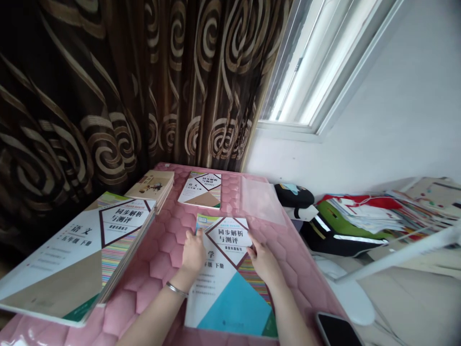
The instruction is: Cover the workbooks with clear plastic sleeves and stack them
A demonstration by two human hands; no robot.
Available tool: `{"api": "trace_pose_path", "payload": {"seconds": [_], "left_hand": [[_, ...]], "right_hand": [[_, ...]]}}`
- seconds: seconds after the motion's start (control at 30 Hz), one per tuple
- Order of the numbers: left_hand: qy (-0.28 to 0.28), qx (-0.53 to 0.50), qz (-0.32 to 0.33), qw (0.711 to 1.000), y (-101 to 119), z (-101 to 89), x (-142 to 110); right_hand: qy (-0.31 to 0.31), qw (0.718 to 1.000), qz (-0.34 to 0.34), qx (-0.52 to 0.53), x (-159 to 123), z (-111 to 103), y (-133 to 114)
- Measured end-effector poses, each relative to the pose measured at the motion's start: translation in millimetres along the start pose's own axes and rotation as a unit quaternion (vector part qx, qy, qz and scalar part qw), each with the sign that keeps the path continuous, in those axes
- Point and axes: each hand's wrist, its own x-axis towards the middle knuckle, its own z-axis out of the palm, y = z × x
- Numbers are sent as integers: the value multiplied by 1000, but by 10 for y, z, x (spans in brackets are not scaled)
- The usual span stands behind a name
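Observation:
A workbook (230, 298) with a white, blue and striped cover lies in front of me, its printed title facing up. At its upper left edge, my left hand (193, 252) has its fingers closed on the cover's border; a metal bracelet (176, 289) circles that wrist. My right hand (264, 262) grips the opposite edge, with fingertips on the cover beside the title diamond. Beyond the workbook lies a smaller booklet (201, 189) of similar design. To the left is a stack topped by a tan-and-white workbook (54, 276).
Brown books (153, 185) sit behind the left stack on the pink padded table cover (158, 269). A clear plastic sheet (261, 199) lies at the back right. A phone (338, 330) is near the front right edge. Bags and papers (374, 216) pile up beyond, beside a white lamp (392, 262).

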Motion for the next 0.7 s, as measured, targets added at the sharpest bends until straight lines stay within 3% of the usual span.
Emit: {"api": "trace_pose_path", "payload": {"seconds": [0.2,0.33,0.43,0.57,0.63,0.7], "left_hand": [[1,-42,28,999,-208,-67,244],[32,52,21,998,-237,15,185],[32,130,84,987,16,118,128],[-95,71,237,964,548,316,196],[-112,59,249,960,730,414,275],[-113,46,228,966,777,481,359]], "right_hand": [[-21,994,-55,-97,-50,2,-124],[-21,989,-48,-136,-76,18,-234],[-17,989,-51,-136,-69,40,-250],[-9,992,-64,-113,-37,75,-225],[-16,993,-60,-97,-22,87,-219],[-15,995,-51,-87,-13,92,-224]]}}
